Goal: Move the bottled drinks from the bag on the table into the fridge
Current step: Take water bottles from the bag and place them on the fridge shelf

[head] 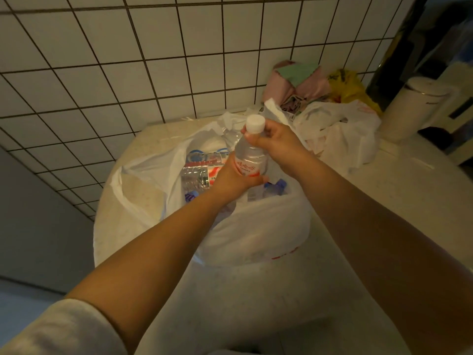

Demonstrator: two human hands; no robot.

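White tiled wall [107,73] fills the backdrop, and below it a pale speckled table [256,303] runs toward the camera, its left edge dropping off to a grey floor well to the left of the hands. Both hands are up over the open mouth of the white plastic bag [256,226], which sits near that left edge with bare tabletop open on the near side. The left hand [230,181] wraps its fingers round the lower body of a clear water bottle [249,156], right over the red and white label, while the right hand [275,140] pinches the bottle's neck just under the white cap [255,123]. So the bottle is held upright and slightly tilted between the two hands, lifted clear above the bag's opening.

Down below the grip, inside the bag, more bottled drinks [202,170] lie on their sides, clear plastic with red and blue labels, to the left of the held bottle. Just under the left hand and a touch right, blue caps [276,187] peek out. How many bottles are in there, I cannot tell.

Off to the right of the grip, a second crumpled white bag [340,134] slumps on the table, close beside the first. Beyond it, against the wall, sits a heap of pink and green cloth [299,80] with a yellow bag [350,88] beside it. Further right stands a white cylindrical container [409,108], and a dark upright panel [399,47] rises behind it, closing in that side
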